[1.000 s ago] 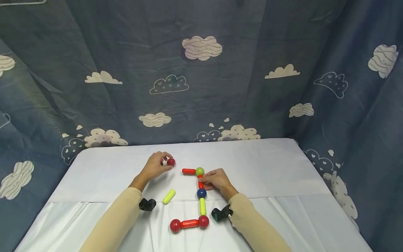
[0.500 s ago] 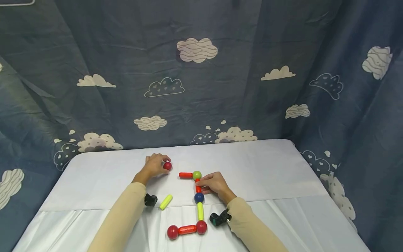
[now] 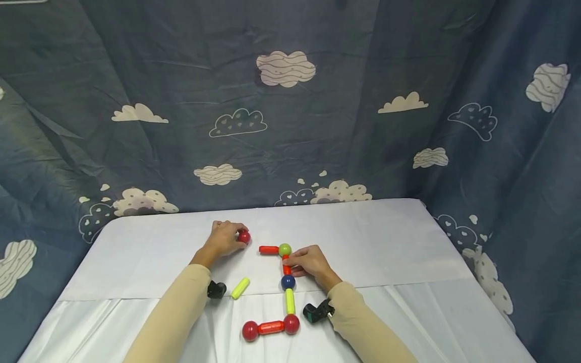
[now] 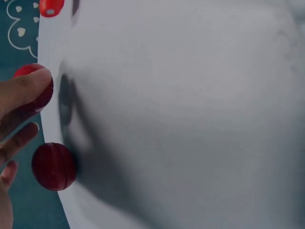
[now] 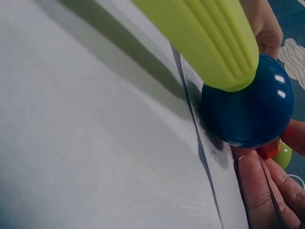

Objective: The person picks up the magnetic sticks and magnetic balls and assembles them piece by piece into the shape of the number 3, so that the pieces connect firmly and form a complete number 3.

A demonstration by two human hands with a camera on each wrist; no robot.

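My left hand (image 3: 223, 239) grips a red ball (image 3: 244, 237) at the back of the table. In the left wrist view a fingertip overlaps this red ball (image 4: 35, 98), and a second red ball (image 4: 54, 166) sits just beside the other fingers. My right hand (image 3: 310, 261) pinches a red stick (image 3: 287, 268) that joins a green ball (image 3: 285, 250) to a blue ball (image 3: 288, 282). Another red stick (image 3: 269, 250) points left from the green ball. Below the blue ball, a yellow-green stick (image 3: 290, 301) runs to a red ball (image 3: 291, 324), and a red stick (image 3: 271, 327) links that to another red ball (image 3: 250, 331).
A loose yellow-green stick (image 3: 240, 288) lies left of the joined shape. White cloth (image 3: 399, 252) with a crosswise seam covers the table. A dark curtain (image 3: 317, 131) printed with clouds hangs behind and at the sides.
My left hand has closed in around the red ball, and the gap between palm and ball has narrowed. The head view has shifted slightly. My right hand keeps its hold on the red stick.
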